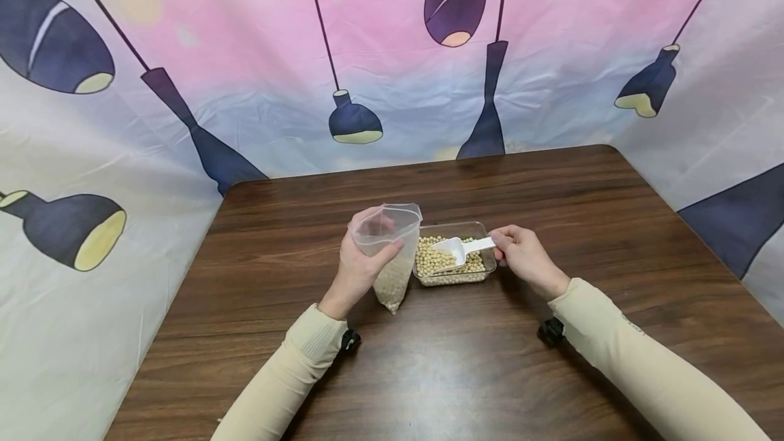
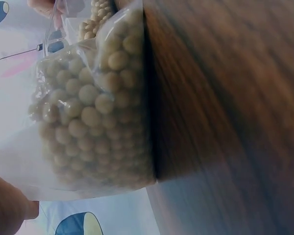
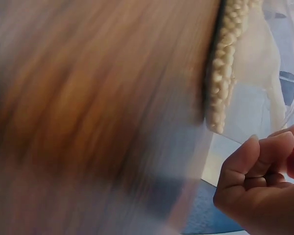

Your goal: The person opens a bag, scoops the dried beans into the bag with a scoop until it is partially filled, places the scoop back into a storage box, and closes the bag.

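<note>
Brown table [image 1: 429, 380] carries a clear container [image 1: 456, 228] of pale beans [image 1: 431, 258], a white scoop [image 1: 456, 250] over them clamped in the fingers of the right hand [image 1: 528, 257], the left hand's [image 1: 360, 263] fingers clamped on a bean-holding bag [image 1: 397, 267] just left, printed cloth [image 1: 263, 33] far behind.

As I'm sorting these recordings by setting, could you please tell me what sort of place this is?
Probably an indoor recording corner: lamp-printed cloth hangs behind and beside a wood-grain table, and black wrist-worn devices, perhaps cameras, are in view.
</note>
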Demonstrator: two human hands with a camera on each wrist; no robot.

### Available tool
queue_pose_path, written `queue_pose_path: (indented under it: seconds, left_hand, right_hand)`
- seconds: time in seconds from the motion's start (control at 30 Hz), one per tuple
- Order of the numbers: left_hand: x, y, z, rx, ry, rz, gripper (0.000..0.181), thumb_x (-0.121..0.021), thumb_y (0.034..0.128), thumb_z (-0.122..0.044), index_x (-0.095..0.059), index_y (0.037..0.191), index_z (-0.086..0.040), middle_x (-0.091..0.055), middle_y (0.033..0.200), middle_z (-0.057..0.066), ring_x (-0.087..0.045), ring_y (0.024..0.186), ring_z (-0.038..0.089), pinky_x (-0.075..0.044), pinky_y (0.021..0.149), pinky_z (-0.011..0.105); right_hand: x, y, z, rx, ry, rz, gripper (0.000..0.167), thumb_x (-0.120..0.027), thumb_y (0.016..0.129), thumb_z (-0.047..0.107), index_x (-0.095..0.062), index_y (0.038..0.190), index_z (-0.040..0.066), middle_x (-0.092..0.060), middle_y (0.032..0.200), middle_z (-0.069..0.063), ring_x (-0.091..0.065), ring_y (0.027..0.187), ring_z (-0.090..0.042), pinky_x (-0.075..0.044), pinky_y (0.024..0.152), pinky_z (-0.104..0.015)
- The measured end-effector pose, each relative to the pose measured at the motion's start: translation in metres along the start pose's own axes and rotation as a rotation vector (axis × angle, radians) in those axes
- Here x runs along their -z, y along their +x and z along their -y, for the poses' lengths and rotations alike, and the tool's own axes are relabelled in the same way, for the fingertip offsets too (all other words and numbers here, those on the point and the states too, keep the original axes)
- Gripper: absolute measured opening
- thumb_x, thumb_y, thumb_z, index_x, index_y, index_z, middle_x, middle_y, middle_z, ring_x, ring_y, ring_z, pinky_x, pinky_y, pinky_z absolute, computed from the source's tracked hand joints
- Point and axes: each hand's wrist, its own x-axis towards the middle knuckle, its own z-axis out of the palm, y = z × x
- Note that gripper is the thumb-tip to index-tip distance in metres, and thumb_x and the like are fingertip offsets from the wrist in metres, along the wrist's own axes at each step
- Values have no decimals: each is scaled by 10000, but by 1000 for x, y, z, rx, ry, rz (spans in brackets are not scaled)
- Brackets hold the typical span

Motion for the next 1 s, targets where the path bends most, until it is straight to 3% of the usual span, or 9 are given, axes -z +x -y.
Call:
queue_pose_path:
  seconds: [0.33, 0.5, 0.7, 1.0]
  left_hand:
    - [4, -3, 0, 10, 11, -9, 589, -692, 821, 82, -416, 1342, 99, -529, 1139, 353, -523, 1070, 476, -480, 847, 248]
    - [6, -2, 0, 3, 13, -9, 598, -690, 816, 86, -413, 1346, 98, -529, 1140, 356, -522, 1065, 483, -479, 852, 244]
    - [5, -2, -1, -6, 15, -3, 616, -696, 806, 92, -401, 1346, 112, -523, 1139, 366, -521, 1063, 490, -478, 848, 241]
    - [5, -1, 0, 3, 20, 4, 626, -698, 805, 79, -396, 1353, 103, -517, 1142, 365, -519, 1071, 486, -480, 848, 257]
  right_hand:
    - [4, 1, 0, -133, 170, 39, 329, -387, 1049, 111, -470, 1231, -151, -510, 714, 1, -465, 624, -63, -429, 608, -213]
    - [10, 1, 3, -164, 301, 66, 312, -341, 1059, 119, -443, 1214, -132, -490, 722, 12, -449, 638, -72, -430, 619, -215]
    - [22, 1, 13, -152, 456, 82, 276, -336, 1068, 180, -429, 1189, -49, -478, 724, 27, -449, 667, -81, -433, 662, -227]
    - [36, -11, 56, -61, 567, 55, 289, -421, 1046, 233, -435, 1187, -18, -523, 735, 18, -491, 687, -104, -435, 672, -221]
